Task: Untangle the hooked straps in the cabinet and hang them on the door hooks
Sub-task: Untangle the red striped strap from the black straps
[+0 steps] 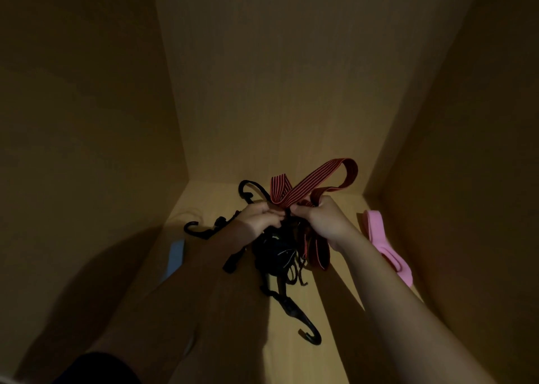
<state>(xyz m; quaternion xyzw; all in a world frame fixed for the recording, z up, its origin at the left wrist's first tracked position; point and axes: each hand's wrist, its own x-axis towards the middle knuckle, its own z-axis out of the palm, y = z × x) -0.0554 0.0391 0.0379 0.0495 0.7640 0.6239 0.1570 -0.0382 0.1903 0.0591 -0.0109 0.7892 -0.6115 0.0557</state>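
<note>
A tangle of hooked straps [275,252] lies on the floor of a dim wooden cabinet. A red strap with black stripes [318,179] loops up out of it. My left hand [261,216] and my right hand [318,213] meet at the top of the tangle, and both pinch the red strap where its loops cross. Black plastic hooks stick out at the upper left [248,189], at the left [194,228] and near the front [310,335]. Thin black cords hang from the knot. No door hooks are in view.
A pink band [385,243] lies by the right cabinet wall [466,150]. A pale blue flat piece [175,256] lies at the left by the left wall [87,121]. The back wall [277,92] rises behind the tangle.
</note>
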